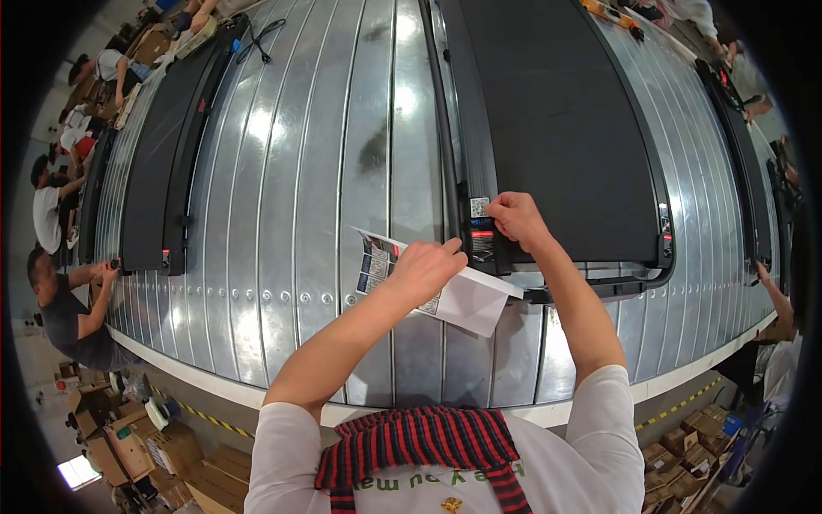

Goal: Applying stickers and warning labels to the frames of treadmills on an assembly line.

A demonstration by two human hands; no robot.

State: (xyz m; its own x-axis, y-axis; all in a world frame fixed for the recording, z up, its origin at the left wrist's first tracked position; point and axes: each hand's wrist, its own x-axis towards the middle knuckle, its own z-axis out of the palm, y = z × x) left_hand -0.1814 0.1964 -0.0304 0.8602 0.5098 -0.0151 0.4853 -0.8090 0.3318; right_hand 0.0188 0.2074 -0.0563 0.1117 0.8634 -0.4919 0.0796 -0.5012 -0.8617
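A black treadmill (565, 128) with a flat belt lies in front of me, its grey side rail (471, 111) on the left. Near the rail's close end are a small white sticker (479, 208) with a square code and, below it, a black label (482, 246) with blue and red bands. My right hand (519, 221) is closed, thumb and finger pinched at the white sticker's right edge. My left hand (428, 270) grips a stack of sticker sheets (471, 307), its fingertips beside the black label. Printed stickers (375, 264) show on the sheets' left part; the right part is blank white.
The treadmill rests on a slatted metal conveyor (291, 171) with a pale front edge (218, 383). Another treadmill (163, 163) lies to the left, more to the right. A black cable (259, 41) lies at the back. Several people work around; cardboard boxes (184, 450) stand below.
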